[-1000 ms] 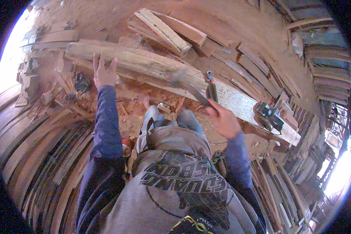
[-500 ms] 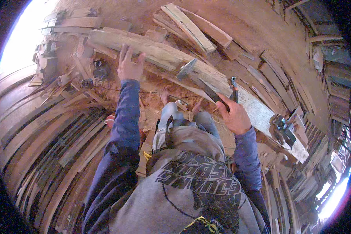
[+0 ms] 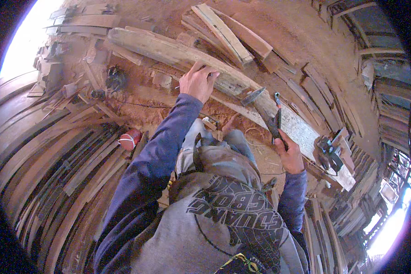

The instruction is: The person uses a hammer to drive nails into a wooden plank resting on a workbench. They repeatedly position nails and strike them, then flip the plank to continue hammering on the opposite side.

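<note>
My right hand is wrapped round the dark handle of a hammer. Its metal head points away to the left, above the near edge of a long wooden beam. Over the middle of that beam, my left hand is closed with bent fingers. A thin, pale tip pokes out beside its palm, too small to name. Just right of the hammer, a dark-handled tool with a ring-like metal end rests at a pale plank.
A planer-like power tool sits on the plank's right part. Beyond the beam lie several loose timbers. Stacked boards fill the left side, with a red round object beside them. A dark object lies on the dusty ground.
My left hand has moved right along the beam, its spread fingers now closed. My right hand has drawn nearer and slightly right, bringing the hammer with it.
</note>
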Demonstrator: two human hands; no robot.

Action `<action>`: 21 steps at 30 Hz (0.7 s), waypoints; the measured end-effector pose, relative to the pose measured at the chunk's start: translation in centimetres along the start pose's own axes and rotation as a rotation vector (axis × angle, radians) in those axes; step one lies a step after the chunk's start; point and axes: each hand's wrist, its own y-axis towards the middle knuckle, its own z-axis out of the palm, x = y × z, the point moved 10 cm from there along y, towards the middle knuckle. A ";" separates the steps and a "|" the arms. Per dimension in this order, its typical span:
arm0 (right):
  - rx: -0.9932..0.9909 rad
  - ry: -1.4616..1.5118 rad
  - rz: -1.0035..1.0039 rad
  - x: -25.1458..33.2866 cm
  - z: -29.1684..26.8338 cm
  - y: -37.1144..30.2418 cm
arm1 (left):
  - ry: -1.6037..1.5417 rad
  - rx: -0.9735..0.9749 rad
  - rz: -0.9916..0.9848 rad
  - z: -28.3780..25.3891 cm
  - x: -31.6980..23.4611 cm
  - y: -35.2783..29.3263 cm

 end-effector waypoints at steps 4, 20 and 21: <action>-0.100 -0.012 -0.181 2.9 -0.5 -0.5 | -0.064 -0.130 0.048 -1.0 1.0 0.6; -0.214 -0.101 -0.200 8.2 0.8 2.8 | -0.802 -0.119 -0.690 -0.7 13.2 -8.0; -0.238 -0.105 -0.210 7.4 0.6 2.1 | -0.716 -0.193 -0.494 -1.8 12.4 -7.1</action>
